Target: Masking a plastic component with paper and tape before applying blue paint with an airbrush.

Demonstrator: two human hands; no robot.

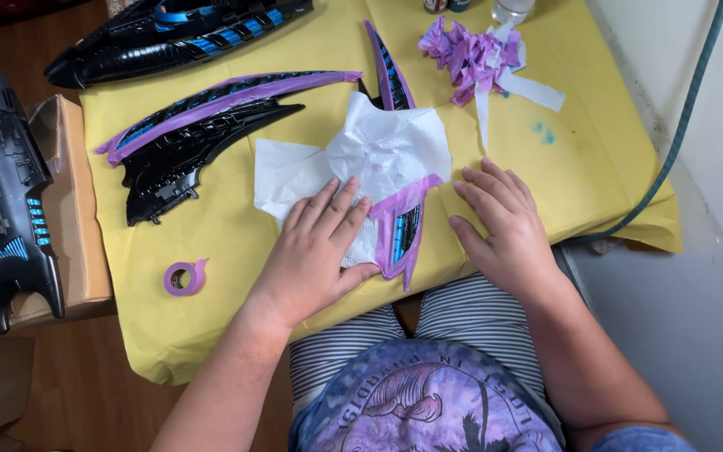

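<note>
- So the person's left hand is lying flat, fingers spread and relaxed, pressing down on a white paper towel that covers most of a black and blue model part wrapped in purple tape. Nothing is gripped, just palm down.
- Right hand rests open on the yellow table cover just right of that taped part, fingers loose, not holding anything. Looks apart from the part, but only barely.
- That taped part sits at the near edge of the table, between the two hands, with its lower tip poking out from under the towel.
- Further left there's a long curved black wing piece with a purple tape stripe, and another big black and blue hull piece at the far left corner.
- A small roll of purple tape lies near-left on the cover, well apart from the hands.
- Far side: a crumpled wad of used purple tape.
- Off the table on the left, another black part lies on a cardboard box.
</note>
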